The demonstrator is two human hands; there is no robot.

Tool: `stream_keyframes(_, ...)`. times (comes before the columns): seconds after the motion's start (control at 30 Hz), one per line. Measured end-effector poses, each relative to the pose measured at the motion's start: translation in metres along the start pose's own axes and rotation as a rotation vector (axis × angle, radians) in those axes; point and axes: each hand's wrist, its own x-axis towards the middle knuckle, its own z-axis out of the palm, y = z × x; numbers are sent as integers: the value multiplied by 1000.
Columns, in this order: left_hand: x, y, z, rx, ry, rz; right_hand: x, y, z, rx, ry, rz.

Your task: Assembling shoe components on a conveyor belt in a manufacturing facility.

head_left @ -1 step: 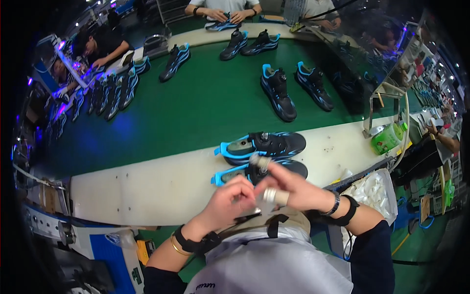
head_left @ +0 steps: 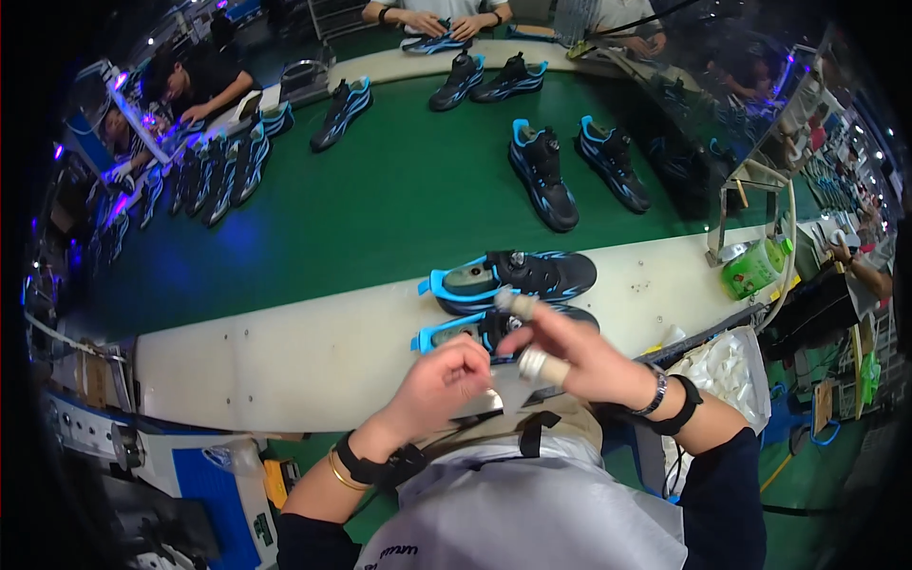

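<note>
Two black shoes with blue trim lie side by side on the white ledge before me, toes to the right: a farther shoe (head_left: 556,275) and a nearer shoe (head_left: 446,332), partly covered by my right hand. My left hand (head_left: 444,385) is closed in a pinch just in front of the nearer shoe. What it pinches, if anything, is too small to make out. Beside it my right hand (head_left: 575,356) has its fingers apart, two of them wrapped in pale tape. A small translucent whitish piece (head_left: 513,391) shows between the hands; whether either touches it is unclear.
More shoes stand on the green belt (head_left: 408,180), including a right-hand pair (head_left: 543,180) and a row at left (head_left: 223,180). A green bottle-like pack (head_left: 755,269) rests on the ledge (head_left: 285,361) at right. Below is a bin of crumpled white material (head_left: 717,375). Co-workers sit across.
My hands have drawn slightly apart, the left a little leftward, and the right has shifted slightly right. The shoes on the ledge keep their places.
</note>
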Motion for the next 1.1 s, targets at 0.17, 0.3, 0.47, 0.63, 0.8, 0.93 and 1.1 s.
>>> stream_keyframes(0.17, 6, 7, -16, -308, 153, -382, 12, -16, 0, -401, 7, -510)
stream_keyframes(0.3, 16, -3, -27, -287, 146, -333, 38, -8, 2, -456, 98, -465)
stream_keyframes(0.47, 31, -23, -73, 63, 447, -261, 98, 6, -18, -684, 161, -423)
stream_keyframes(0.63, 54, -53, -69, 89, 526, -244, 138, 47, -4, -985, 57, -356)
stream_keyframes(0.8, 68, -76, -74, 191, 325, -271, 136, 58, -14, -997, 74, -291)
stream_keyframes(0.93, 64, -69, -73, -115, 363, -402, 137, 37, -7, -1024, -28, -152)
stream_keyframes(1.1, 72, -77, -77, -75, 316, -406, 142, 34, 15, -1312, 2, -184)
